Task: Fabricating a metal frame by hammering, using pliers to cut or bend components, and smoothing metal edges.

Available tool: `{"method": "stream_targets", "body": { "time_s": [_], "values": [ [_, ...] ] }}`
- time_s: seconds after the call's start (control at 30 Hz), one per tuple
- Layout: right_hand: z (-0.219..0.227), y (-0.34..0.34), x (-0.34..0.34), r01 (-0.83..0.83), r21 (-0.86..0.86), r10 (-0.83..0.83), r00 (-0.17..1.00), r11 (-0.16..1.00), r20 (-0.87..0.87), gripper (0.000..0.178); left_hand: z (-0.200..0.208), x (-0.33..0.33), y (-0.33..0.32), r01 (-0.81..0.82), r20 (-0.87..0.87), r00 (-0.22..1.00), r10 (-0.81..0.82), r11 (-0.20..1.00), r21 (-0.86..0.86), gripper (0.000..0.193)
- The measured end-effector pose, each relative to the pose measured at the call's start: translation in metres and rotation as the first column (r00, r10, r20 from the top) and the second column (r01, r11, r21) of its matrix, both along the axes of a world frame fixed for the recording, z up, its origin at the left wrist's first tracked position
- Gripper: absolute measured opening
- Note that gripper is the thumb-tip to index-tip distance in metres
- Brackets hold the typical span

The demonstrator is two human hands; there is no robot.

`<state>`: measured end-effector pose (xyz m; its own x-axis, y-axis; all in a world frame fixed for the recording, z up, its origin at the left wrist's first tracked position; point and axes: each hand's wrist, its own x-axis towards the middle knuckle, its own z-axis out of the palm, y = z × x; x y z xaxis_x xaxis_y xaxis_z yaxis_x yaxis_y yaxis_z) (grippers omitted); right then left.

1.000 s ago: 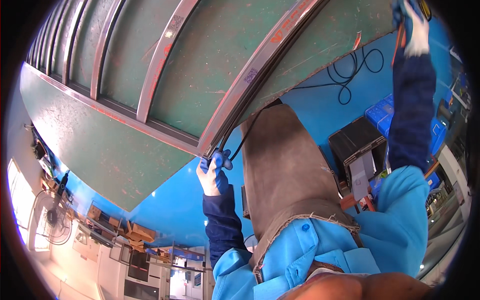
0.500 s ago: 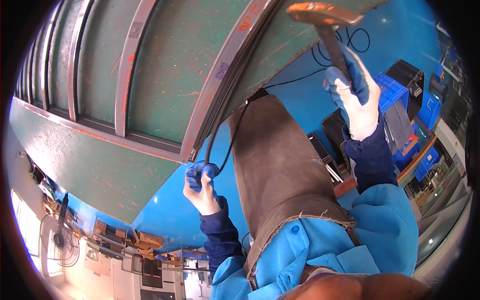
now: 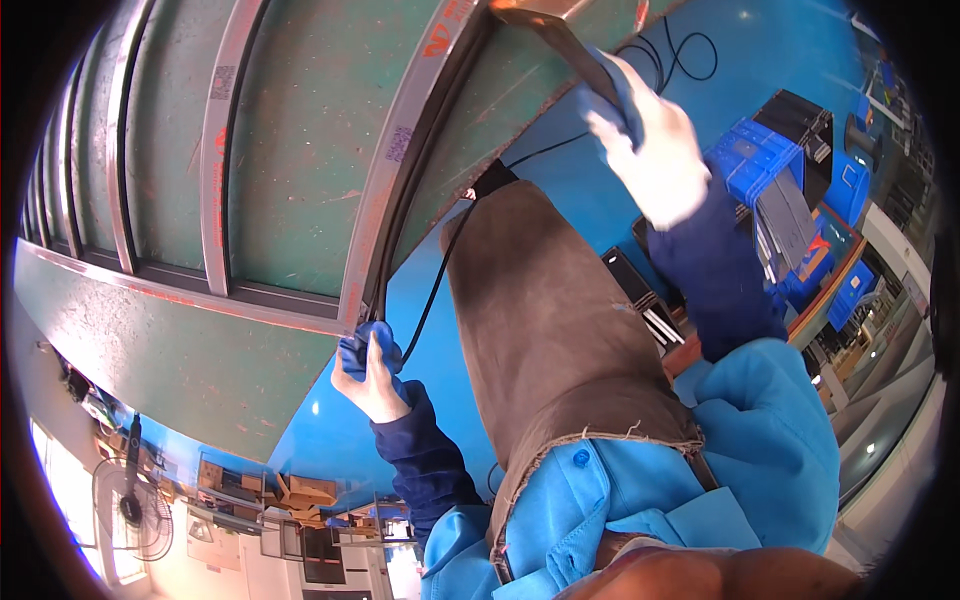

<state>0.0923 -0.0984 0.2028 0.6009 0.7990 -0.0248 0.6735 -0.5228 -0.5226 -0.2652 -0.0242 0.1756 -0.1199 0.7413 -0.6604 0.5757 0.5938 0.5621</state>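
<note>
My right hand (image 3: 660,160), in a white and blue glove, grips the dark handle of a hammer (image 3: 568,48). The hammer's orange-brown head is at the top edge, above the outer bar of a metal frame (image 3: 385,185). At the frame's near corner, my left hand (image 3: 370,372), gloved alike, is closed on a flexible black strip (image 3: 432,295). One run of the strip lies along the bar's outer side; another bends down past the table edge. The fingertips hide the gripped part.
The frame, with several crossbars, lies on a green tabletop (image 3: 240,380). A brown apron (image 3: 550,310) hangs before me. To the right are coiled black cord (image 3: 690,55) and blue crates (image 3: 755,160) on the blue floor. A fan (image 3: 130,500) stands far left.
My right hand has swung the hammer left and toward the frame's bar. My left hand has moved left to the frame corner, drawing the black strip closer along the bar.
</note>
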Motion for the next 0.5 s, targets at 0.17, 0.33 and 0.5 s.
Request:
{"method": "stream_targets", "body": {
  "time_s": [0.17,0.33,0.5],
  "values": [
    [0.002,0.008,0.01,-0.019,-0.014,0.016,0.98,1.0,-0.198,0.053,-0.009,0.01,-0.002,-0.149,0.022,0.989,0.149,0.939,0.311,0.017],
    [-0.016,0.008,0.003,-0.049,-0.268,0.029,0.997,0.962,-0.077,0.046,-0.001,0.012,0.008,-0.043,0.072,0.997,0.035,0.992,0.117,0.015],
    [-0.011,0.009,-0.008,-0.03,-0.19,0.001,0.989,0.981,-0.149,0.042,-0.014,0.001,0.0,-0.132,0.048,0.991,0.123,0.957,0.26,0.015]
  ]
}}
